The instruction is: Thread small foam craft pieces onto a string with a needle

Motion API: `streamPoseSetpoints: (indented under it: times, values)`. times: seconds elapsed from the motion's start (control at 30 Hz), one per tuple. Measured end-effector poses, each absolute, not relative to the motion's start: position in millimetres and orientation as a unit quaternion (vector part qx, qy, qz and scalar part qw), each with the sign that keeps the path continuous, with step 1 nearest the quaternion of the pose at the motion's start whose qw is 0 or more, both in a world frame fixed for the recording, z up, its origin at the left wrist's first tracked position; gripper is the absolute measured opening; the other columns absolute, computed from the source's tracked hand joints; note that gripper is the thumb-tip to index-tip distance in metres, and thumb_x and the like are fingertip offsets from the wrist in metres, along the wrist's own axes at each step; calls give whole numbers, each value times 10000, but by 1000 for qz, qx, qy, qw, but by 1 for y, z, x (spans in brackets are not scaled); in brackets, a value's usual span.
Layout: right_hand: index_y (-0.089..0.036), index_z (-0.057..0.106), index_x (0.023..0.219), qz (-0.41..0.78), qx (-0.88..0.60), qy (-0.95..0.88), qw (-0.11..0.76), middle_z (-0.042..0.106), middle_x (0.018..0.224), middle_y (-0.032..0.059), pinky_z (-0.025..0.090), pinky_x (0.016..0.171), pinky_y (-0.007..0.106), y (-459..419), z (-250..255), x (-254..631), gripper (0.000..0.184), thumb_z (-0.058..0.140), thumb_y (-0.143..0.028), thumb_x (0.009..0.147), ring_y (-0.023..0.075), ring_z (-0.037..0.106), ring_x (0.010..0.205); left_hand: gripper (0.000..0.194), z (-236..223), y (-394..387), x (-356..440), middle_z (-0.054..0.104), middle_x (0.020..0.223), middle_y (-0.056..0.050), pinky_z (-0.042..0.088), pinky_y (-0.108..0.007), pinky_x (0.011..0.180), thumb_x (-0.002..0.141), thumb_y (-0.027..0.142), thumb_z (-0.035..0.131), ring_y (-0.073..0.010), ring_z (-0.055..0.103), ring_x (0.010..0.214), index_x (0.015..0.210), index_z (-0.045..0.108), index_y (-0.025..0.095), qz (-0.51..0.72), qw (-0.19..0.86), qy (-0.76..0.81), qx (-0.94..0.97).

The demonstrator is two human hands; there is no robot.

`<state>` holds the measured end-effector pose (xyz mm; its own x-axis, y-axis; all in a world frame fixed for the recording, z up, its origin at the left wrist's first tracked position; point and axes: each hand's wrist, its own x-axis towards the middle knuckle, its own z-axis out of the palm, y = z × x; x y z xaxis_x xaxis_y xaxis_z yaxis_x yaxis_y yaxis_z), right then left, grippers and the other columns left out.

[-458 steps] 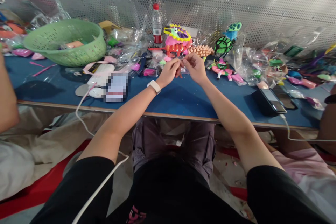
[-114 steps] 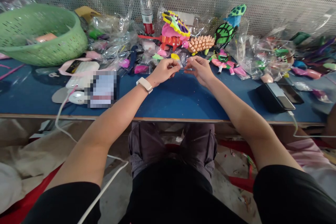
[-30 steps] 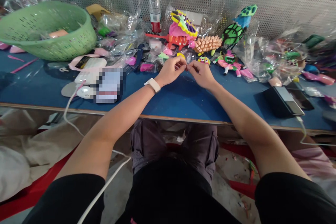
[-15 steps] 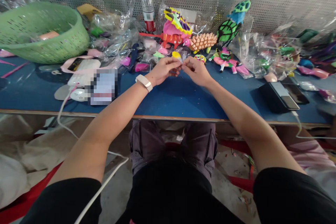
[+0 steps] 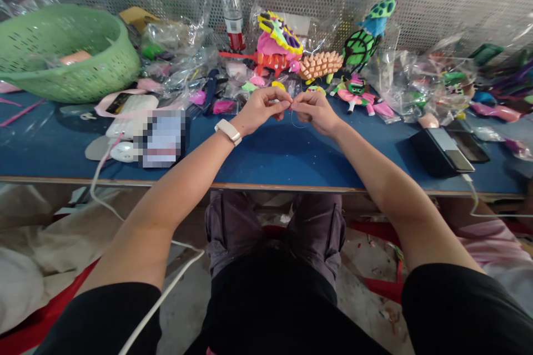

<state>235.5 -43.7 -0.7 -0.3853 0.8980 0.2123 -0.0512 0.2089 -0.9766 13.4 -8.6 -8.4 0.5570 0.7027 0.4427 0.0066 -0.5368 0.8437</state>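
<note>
My left hand [image 5: 264, 108], with a pale band on its wrist, is raised over the blue table with thumb and forefinger pinched. Its fingertips meet those of my right hand [image 5: 314, 111], which is also closed in a pinch. A thin, pale thread [image 5: 297, 125] curves down in a small loop from the right fingertips. Whatever else lies between the fingertips is too small to make out. Just beyond the hands are a yellow clay piece [image 5: 278, 86], a small colorful clay figure [image 5: 316, 90] and a green-faced clay figure in pink [image 5: 356, 89].
Clay animals, among them a spiky orange one [image 5: 321, 65], stand behind with a red-capped bottle [image 5: 232, 8]. A green basket [image 5: 120, 64] and a phone [image 5: 164, 138] are at left. A black box [image 5: 439, 152] sits right, near plastic bags [image 5: 400, 80].
The fingertips have come together, my right hand shifting slightly left. A thin thread loop now shows below the right fingers.
</note>
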Motion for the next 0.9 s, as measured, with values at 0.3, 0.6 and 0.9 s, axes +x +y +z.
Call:
streamPoseSetpoints:
  times: [0.3, 0.6, 0.9]
  values:
    - [-204, 690, 781, 605, -324, -613, 391, 331, 479, -137, 271, 433, 214, -41, -1, 241, 287, 928, -359, 815, 60, 232, 446, 172, 5, -18, 3, 779, 1084, -86, 611, -404, 915, 1103, 370, 650, -231, 757, 915, 1054, 741, 232, 365, 140, 219, 894]
    - [-197, 663, 765, 633, -341, -608, 336, 354, 485, -137, 229, 402, 197, -38, 0, 249, 313, 947, -321, 810, 39, 218, 427, 217, 1, -16, 8, 775, 1115, -110, 587, -410, 926, 1086, 200, 540, -272, 762, 1028, 1112, 755, 216, 293, 11, 186, 938]
    - [-196, 674, 761, 563, -326, -663, 371, 490, 532, -95, 264, 405, 212, -36, -3, 250, 345, 988, -334, 794, 47, 331, 454, 198, -2, -23, 11, 755, 1102, -115, 592, -403, 911, 1082, 187, 541, -260, 740, 985, 1099, 737, 212, 302, 59, 186, 933]
